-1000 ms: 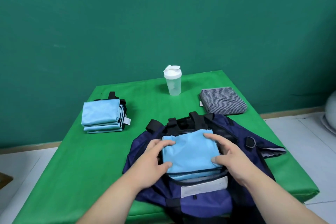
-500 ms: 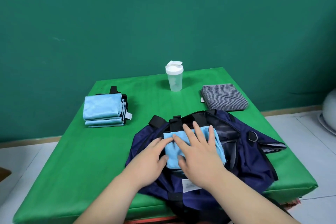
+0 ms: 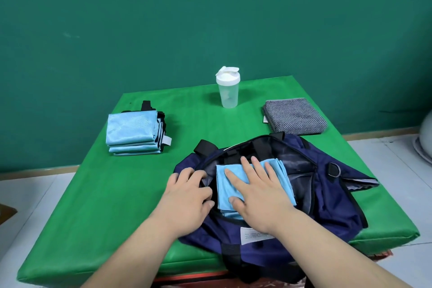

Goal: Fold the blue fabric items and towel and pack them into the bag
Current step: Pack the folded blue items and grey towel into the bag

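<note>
A navy bag (image 3: 327, 199) lies open at the front of the green table (image 3: 117, 194). Inside its mouth sits a folded light-blue fabric item (image 3: 224, 187). My right hand (image 3: 259, 192) lies flat on that fabric with straight, spread fingers. My left hand (image 3: 189, 196) rests on the bag's left rim, fingers bent over the edge of the opening. A stack of folded light-blue fabric items (image 3: 134, 132) sits at the table's left. A folded grey towel (image 3: 294, 119) lies at the back right.
A clear shaker bottle (image 3: 228, 90) with a white lid stands at the back middle of the table. A green wall rises behind. Pale tiled floor lies on both sides, with a white object (image 3: 424, 138) at the far right.
The blue fabric has gone down into the bag. My right hand moved from its right edge onto its top and now lies flat on it; my left hand shifted to the bag's left rim.
</note>
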